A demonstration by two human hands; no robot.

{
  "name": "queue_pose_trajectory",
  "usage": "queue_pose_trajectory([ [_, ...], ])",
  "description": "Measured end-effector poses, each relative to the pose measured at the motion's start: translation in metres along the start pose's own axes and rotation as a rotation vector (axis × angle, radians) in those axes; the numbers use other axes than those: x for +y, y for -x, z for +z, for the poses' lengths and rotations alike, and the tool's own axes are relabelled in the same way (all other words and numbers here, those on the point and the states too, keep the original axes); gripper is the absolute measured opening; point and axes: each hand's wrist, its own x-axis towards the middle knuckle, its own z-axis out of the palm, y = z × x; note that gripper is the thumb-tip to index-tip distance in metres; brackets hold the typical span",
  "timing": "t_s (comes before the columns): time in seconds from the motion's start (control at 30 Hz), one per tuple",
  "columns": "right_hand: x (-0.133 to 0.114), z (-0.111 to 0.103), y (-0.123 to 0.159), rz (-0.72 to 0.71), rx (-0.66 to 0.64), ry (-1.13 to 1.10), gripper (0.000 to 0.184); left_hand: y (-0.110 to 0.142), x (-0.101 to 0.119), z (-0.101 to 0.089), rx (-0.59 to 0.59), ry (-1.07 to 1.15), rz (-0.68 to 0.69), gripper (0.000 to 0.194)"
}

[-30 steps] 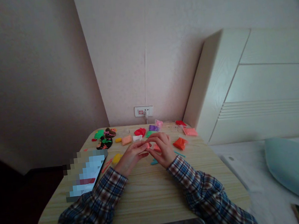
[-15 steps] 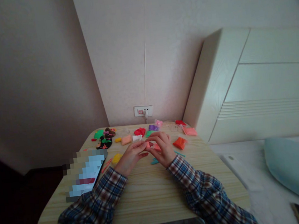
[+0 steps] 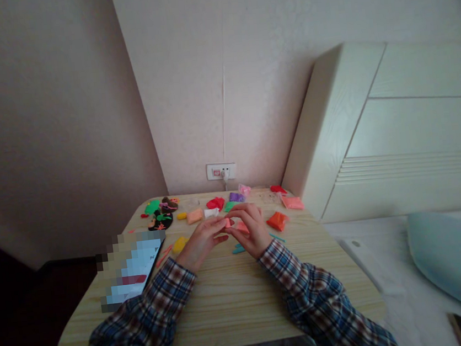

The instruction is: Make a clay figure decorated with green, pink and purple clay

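Pink pc shift btwn hands

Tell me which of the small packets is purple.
The purple packet, behind the green packet and beside the pale pink packet; no other is purple.

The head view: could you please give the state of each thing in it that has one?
Pink lump: held at the fingertips
Left hand: pinching the lump
Right hand: fingers curled, at the lump
Touchscreen: lit, partly pixelated
Wall socket: plug inserted
Orange packet: lying on the table
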Motion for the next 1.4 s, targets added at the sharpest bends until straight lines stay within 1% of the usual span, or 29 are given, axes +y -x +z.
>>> queue_pose_trajectory([
  [0.27,-0.0008,-0.0005,-0.0002,-0.019,0.004,-0.006,0.019,0.0009,-0.0001,-0.0013,-0.014,-0.04,0.014,0.016],
  [0.4,-0.0013,-0.0012,-0.0003,-0.018,0.011,-0.005,0.019,0.0015,0.0013,-0.0014,-0.011,-0.025,0.016,0.014],
  [0.5,-0.0022,-0.0014,-0.0007,-0.016,0.016,-0.007,0.018,0.0001,0.0001,-0.0023,0.004,-0.005,0.01,0.017],
  [0.6,-0.0023,-0.0007,-0.0007,-0.025,0.016,-0.009,0.018,-0.0015,-0.0023,-0.0038,0.003,-0.037,0.012,0.019],
  [0.73,-0.001,0.0003,0.0005,-0.038,0.006,-0.004,0.018,-0.0013,-0.002,-0.0048,-0.013,-0.096,0.02,0.018],
  [0.9,0.0,0.0002,0.0007,-0.022,0.015,0.0,0.018,-0.0001,-0.001,-0.0045,-0.056,-0.086,0.04,0.022],
  [1.17,-0.0016,-0.001,-0.0004,-0.011,-0.001,0.006,0.018,-0.0005,-0.0012,-0.0036,-0.004,-0.093,0.045,0.016],
  [1.3,-0.002,-0.0015,-0.0001,-0.004,0.006,0.003,0.018,0.0012,0.0001,-0.0029,-0.011,-0.086,0.055,0.017],
  [1.4,-0.0023,-0.0018,-0.0003,0.011,0.004,0.009,0.018,0.0007,-0.0011,-0.003,-0.007,-0.078,0.033,0.019],
])
